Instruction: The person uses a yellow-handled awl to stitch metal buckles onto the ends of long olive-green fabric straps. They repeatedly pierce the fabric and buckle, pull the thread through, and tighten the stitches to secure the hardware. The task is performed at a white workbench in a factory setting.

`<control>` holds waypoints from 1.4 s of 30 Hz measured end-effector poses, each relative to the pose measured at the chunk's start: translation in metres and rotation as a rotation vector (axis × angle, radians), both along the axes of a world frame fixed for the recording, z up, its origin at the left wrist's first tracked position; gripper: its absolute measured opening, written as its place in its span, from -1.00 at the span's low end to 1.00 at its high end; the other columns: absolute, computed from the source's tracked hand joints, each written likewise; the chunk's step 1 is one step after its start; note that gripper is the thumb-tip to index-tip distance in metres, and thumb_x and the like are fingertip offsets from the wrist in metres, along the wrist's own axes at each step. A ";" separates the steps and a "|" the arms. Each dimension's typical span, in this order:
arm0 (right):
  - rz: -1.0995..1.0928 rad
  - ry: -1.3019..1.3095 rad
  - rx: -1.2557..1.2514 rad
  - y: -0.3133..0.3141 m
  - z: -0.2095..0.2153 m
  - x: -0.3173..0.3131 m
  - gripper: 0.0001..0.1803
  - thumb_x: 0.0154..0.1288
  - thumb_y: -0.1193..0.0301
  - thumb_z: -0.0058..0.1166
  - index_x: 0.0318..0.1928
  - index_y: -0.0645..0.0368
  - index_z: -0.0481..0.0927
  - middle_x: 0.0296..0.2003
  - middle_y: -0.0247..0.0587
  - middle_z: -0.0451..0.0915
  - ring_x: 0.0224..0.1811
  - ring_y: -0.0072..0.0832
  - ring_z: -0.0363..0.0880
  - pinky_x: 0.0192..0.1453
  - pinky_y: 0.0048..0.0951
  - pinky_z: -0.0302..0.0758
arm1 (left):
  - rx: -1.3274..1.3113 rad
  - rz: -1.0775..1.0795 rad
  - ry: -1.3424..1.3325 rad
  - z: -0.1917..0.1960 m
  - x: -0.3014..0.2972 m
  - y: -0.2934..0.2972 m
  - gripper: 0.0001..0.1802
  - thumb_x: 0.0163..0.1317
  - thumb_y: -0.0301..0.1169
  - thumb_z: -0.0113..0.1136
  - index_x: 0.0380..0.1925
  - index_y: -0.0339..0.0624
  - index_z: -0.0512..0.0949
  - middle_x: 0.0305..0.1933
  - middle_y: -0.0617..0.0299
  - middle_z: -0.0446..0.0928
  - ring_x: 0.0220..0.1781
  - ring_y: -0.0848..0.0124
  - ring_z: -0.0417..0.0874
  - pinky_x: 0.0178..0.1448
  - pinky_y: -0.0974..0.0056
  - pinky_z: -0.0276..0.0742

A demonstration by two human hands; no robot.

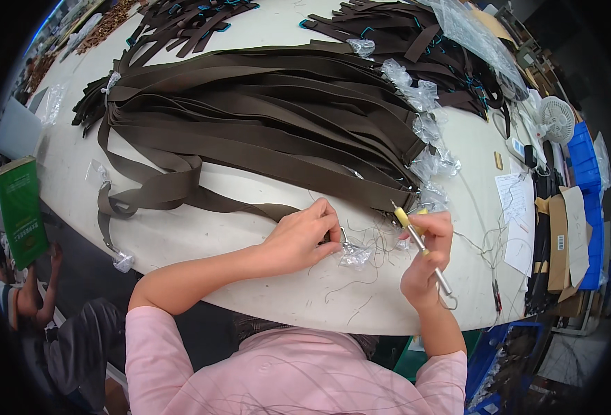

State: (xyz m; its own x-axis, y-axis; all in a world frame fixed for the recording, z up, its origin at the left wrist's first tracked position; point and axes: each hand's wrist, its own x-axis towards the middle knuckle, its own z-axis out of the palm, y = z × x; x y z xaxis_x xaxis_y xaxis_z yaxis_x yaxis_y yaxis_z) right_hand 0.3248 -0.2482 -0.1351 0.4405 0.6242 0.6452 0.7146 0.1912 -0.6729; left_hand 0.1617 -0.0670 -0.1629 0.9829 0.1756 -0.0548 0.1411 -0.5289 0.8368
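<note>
My left hand (pixel 304 234) is closed, its fingers pinching the end of a dark brown webbing strap (pixel 229 205). Beside its fingertips, a small metal fitting (pixel 345 236) stands out above a crumpled clear plastic wrap (pixel 356 258). In my right hand (pixel 426 266) is a slim pen-shaped tool (pixel 419 243) with a silver shaft and yellow parts; its thin tip points up and to the left. I cannot make out its exact kind. Loose dark threads (pixel 381 238) lie between my hands. Beyond them stretches a large bundle of brown straps (pixel 250 117), tied at its left end.
More straps (pixel 388 28) with blue-edged fittings lie at the back. Plastic-wrapped ends (pixel 426 128) line the bundle's right side. On the right are papers (pixel 514 214), a white fan (pixel 556 119), blue bins (pixel 585 162) and cardboard (pixel 561 238). Another person's hand (pixel 55 257) is near a green package (pixel 23 211).
</note>
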 end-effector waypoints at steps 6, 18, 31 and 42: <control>0.118 0.866 -0.107 0.022 -0.029 -0.023 -0.27 0.69 -0.09 -0.49 -0.43 0.22 0.45 -0.48 -0.28 0.33 -0.62 -0.60 0.25 -0.49 -0.45 0.56 | -0.272 0.004 -0.039 -0.006 -0.006 0.017 -0.88 0.35 -0.51 0.27 -0.26 -0.31 0.52 0.07 0.05 0.55 -0.13 0.35 0.66 -0.02 0.25 0.63; 0.091 0.842 -0.401 0.029 -0.036 -0.038 -0.46 0.68 0.20 -0.15 -0.46 0.26 0.59 -0.54 -0.29 0.61 -0.52 -0.63 0.56 -0.42 -0.57 0.43 | -0.342 0.014 0.007 -0.004 -0.007 0.023 -0.88 0.41 -0.49 0.22 -0.26 -0.32 0.49 0.06 0.04 0.58 -0.12 0.34 0.65 0.04 0.23 0.60; 0.097 0.849 -0.364 0.032 -0.041 -0.042 -0.47 0.70 0.20 -0.16 -0.44 0.23 0.58 -0.53 -0.25 0.62 -0.55 -0.63 0.54 -0.51 -0.60 0.29 | -0.309 -0.004 0.002 -0.006 -0.006 0.024 -0.89 0.43 -0.50 0.19 -0.23 -0.32 0.48 0.07 0.04 0.57 -0.16 0.38 0.66 -0.01 0.22 0.60; 0.051 0.970 -0.064 0.021 -0.042 -0.024 -0.40 0.72 0.13 -0.28 -0.53 0.15 0.43 -0.58 -0.39 0.40 -0.62 -0.72 0.23 -0.55 -0.63 0.19 | -0.152 0.007 -0.037 0.011 -0.024 0.016 -0.45 0.25 -0.67 0.23 0.27 -0.33 0.42 0.16 0.04 0.36 -0.04 0.33 0.63 0.13 0.29 0.69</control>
